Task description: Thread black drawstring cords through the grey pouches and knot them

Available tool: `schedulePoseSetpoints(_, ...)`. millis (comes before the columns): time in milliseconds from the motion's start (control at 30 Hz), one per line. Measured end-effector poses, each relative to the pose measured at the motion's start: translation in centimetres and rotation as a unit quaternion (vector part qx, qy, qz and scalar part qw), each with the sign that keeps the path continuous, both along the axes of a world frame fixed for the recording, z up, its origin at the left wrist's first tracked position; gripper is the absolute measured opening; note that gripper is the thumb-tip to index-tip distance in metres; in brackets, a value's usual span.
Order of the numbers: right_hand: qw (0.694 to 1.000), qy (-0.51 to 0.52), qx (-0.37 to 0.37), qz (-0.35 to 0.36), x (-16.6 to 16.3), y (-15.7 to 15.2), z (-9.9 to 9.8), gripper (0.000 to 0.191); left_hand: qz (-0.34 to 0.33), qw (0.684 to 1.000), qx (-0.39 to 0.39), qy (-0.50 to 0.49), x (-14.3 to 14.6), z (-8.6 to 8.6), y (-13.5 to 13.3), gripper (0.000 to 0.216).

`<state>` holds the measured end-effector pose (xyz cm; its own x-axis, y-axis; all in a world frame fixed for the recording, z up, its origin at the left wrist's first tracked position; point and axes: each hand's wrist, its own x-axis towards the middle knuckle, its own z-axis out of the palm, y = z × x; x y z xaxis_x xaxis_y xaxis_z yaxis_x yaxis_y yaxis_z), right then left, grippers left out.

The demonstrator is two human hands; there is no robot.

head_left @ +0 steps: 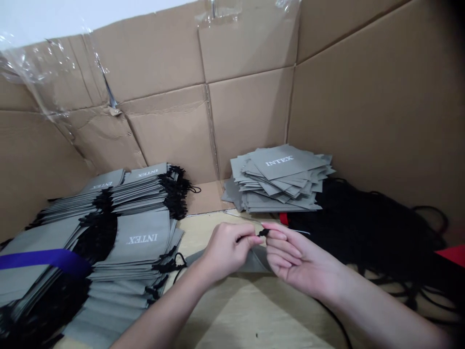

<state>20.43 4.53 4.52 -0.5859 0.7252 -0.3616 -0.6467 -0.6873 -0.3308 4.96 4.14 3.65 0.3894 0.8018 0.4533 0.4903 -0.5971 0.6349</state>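
Close together over the middle of the table, my left hand [230,248] and my right hand [292,259] are both closed in a pinch. Between their fingertips is a short bunched piece of black cord [263,233]. Below the fingers hangs a grey fabric pouch [256,261], partly hidden by my hands. A thin pale rod or wire [302,232] sticks out past my right hand; its kind is unclear. More black cord runs down beneath my right forearm.
Stacked grey INTEX pouches with black cords [141,237] fill the left, one bundle under a purple band [43,259]. Flat grey INTEX pouches [279,179] are piled at the back right. Beside them lies a heap of black cords [356,228]. Cardboard walls [250,106] enclose the table [250,315].
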Motion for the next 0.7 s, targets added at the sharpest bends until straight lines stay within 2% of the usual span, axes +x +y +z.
schedulePoseSetpoints(100, 0.998, 0.006, -0.055, -0.031, 0.3, -0.4, 1.1, 0.048, 0.006, 1.0, 0.019, 0.024, 0.1, 0.2, -0.4, 0.034)
schedulePoseSetpoints(200, 0.998, 0.004, -0.056, -0.021, 0.5, -0.3, 1.0, 0.047, 0.004, 0.999, 0.012, 0.038, 0.1, 0.4, -0.4, 0.032)
schedulePoseSetpoints(300, 1.0, -0.013, 0.007, 0.009, 0.3, 0.1, -0.3, 0.046, 0.01, 0.998, -0.026, 0.049, -0.3, 0.2, 0.0, 0.031)
schedulePoseSetpoints(400, 0.993, -0.042, 0.109, -0.007, 0.1, 1.0, -1.9, 0.041, 0.0, 0.992, -0.085, 0.093, -1.1, 0.8, 0.3, 0.028)
schedulePoseSetpoints(467, 0.987, -0.056, 0.15, -0.019, 0.2, 1.8, -2.7, 0.04, 0.037, 0.987, -0.073, 0.136, -1.2, 2.4, -0.5, 0.024)
schedulePoseSetpoints(533, 0.984, -0.058, 0.167, -0.036, 0.4, 2.4, -3.4, 0.041, 0.115, 0.982, -0.004, 0.148, -0.9, 5.3, -2.2, 0.021)
schedulePoseSetpoints(567, 0.983, -0.056, 0.171, -0.045, 0.4, 2.7, -3.7, 0.042, 0.137, 0.982, 0.038, 0.127, -0.8, 6.8, -3.5, 0.021)
schedulePoseSetpoints(633, 0.983, -0.053, 0.171, -0.047, 0.4, 3.0, -4.3, 0.043, 0.133, 0.986, 0.066, 0.07, -0.9, 9.4, -6.4, 0.023)
schedulePoseSetpoints(667, 0.983, -0.054, 0.17, -0.044, 0.3, 3.0, -4.6, 0.043, 0.129, 0.989, 0.061, 0.032, -1.6, 9.7, -8.0, 0.026)
schedulePoseSetpoints(700, 0.983, -0.057, 0.168, -0.039, 0.2, 3.0, -4.9, 0.043, 0.112, 0.993, 0.037, 0.015, -2.7, 9.1, -9.6, 0.028)
